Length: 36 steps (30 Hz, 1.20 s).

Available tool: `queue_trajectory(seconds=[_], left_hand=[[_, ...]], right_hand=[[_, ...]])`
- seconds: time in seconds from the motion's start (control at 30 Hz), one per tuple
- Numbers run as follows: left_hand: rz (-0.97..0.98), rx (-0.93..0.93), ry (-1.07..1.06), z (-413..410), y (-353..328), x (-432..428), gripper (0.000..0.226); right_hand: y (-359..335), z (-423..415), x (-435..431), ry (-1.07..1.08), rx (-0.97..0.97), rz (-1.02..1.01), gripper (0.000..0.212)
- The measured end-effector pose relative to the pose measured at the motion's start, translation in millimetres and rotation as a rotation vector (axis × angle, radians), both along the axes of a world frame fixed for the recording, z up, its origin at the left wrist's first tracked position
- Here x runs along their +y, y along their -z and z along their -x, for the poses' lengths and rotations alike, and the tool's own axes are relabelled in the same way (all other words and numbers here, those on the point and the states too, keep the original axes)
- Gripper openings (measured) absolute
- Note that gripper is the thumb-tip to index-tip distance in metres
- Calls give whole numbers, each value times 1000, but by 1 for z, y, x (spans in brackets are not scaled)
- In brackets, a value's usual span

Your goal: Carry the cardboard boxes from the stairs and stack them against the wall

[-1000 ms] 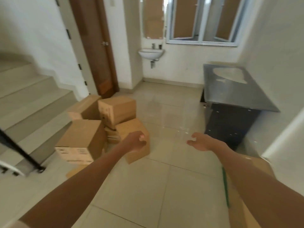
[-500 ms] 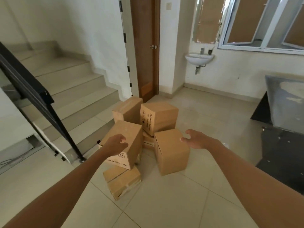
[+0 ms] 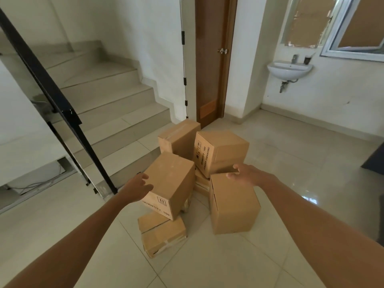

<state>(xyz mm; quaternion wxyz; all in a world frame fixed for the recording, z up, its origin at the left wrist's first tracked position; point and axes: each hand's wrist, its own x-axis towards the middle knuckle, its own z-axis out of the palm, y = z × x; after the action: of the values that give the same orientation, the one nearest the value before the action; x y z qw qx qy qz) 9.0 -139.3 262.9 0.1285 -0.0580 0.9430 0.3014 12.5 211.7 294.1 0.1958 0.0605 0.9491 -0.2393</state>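
Note:
Several brown cardboard boxes lie in a loose heap on the tiled floor at the foot of the stairs (image 3: 108, 96). The nearest high one, a box printed "QUANTITY 100" (image 3: 170, 181), sits tilted on a flatter box (image 3: 162, 233). A plain box (image 3: 234, 206) stands to its right. Behind are a printed box (image 3: 222, 150) and a taped box (image 3: 178, 136). My left hand (image 3: 137, 188) hovers open at the tilted box's left edge. My right hand (image 3: 247, 175) is open over the plain box's top edge. Neither hand grips anything.
A black stair railing (image 3: 52, 94) slants down on the left. A brown door (image 3: 214, 59) stands behind the heap, a white wall sink (image 3: 289, 69) to its right. A dark object (image 3: 374, 159) shows at the right edge. Tiled floor stretches in front.
The view has swung left and closer to the boxes. Both hands have opened and reached forward to the two nearest boxes.

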Motion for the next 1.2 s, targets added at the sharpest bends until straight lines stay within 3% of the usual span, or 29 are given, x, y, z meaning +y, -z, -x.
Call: queue_trajectory(seconds=[0.33,0.43,0.77,1.2], left_hand=[[-28,-41,-211,71,5,35,50],[-27,-53,-246,85,10,35,50],[-83,-152,-385,173,57,-1,44],[-252,-295,-670,299,139,-37,60]], right_hand=[[-7,135,29,-169,5,-62,53],[4,171,21,-221,-26,-39,57],[56,309,-44,-329,-148,-43,67],[132,485,-121,-410,-302,-77,65]])
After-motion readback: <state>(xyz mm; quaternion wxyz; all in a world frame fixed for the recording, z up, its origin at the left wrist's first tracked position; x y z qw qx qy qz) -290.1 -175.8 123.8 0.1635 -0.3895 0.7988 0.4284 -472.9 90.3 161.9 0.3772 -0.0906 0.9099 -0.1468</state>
